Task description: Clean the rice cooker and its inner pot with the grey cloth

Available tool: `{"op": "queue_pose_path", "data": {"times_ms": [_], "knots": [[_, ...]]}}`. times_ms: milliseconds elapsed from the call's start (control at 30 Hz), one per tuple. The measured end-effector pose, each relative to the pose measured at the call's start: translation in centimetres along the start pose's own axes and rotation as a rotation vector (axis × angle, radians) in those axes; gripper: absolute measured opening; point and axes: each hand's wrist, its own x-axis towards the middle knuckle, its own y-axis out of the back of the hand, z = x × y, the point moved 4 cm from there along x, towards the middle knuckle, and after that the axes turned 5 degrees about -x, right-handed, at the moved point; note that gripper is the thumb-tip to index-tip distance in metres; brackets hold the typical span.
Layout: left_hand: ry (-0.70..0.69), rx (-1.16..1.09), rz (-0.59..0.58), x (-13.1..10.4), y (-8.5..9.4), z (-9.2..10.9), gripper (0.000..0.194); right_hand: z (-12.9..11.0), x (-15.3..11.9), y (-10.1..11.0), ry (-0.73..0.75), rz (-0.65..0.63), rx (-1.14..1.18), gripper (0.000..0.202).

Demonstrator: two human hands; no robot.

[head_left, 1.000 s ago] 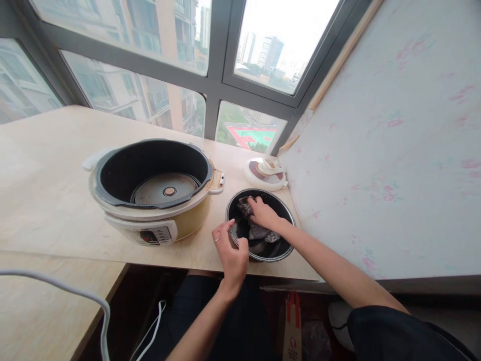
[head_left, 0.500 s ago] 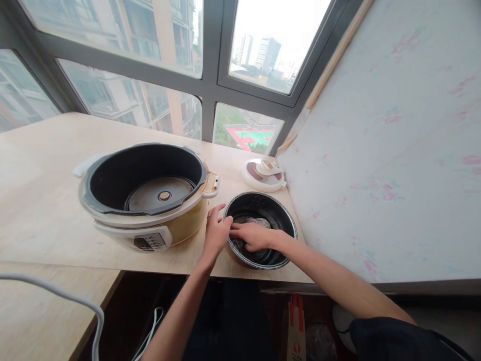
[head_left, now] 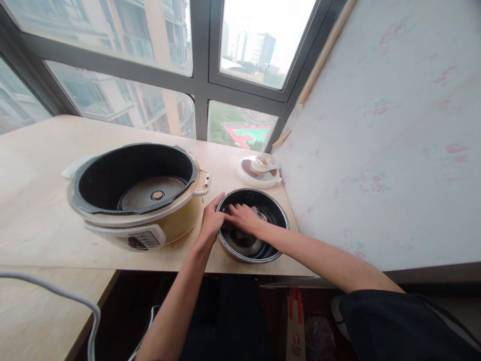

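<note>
A black inner pot (head_left: 276,223) stands on the wooden counter near the right wall. My left hand (head_left: 210,224) grips the pot's left rim. My right hand (head_left: 243,218) is inside the pot and presses a grey patterned cloth (head_left: 262,214) against the left inner wall; most of the cloth is hidden under the hand. Just left of the pot sits a cream electric cooker base (head_left: 135,200), open, with its heating plate showing.
A white round lid (head_left: 259,171) lies behind the pot by the window corner. The pale wall (head_left: 376,140) rises on the right. A white cable (head_left: 67,296) crosses a lower wooden surface at the left. A paper bag (head_left: 295,326) stands below the counter edge.
My right hand slid with the cloth from the pot's far side to its left inner wall. My left hand moved from the near rim up the left rim.
</note>
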Motion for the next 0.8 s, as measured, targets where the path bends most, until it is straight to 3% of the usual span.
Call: {"op": "queue_pose_path", "data": {"times_ms": [200,433,633,800], "knots": [[-0.034,0.042,0.047,-0.6,0.5,0.3,0.095,2.2,-0.3,0.7,-0.253,-0.045,-0.024,0.044],[-0.11,0.044,0.075,-0.9,1.1,-0.2,0.086,4.3,-2.6,2.6,-0.525,-0.035,-0.009,0.043],[-0.137,0.046,0.134,-1.3,1.4,-0.5,0.085,5.2,-4.7,2.9,-0.644,-0.075,0.026,0.037],[-0.122,0.01,0.178,-1.7,1.2,-0.8,0.084,5.0,-6.0,3.4,-0.702,-0.196,0.079,0.033]]}}
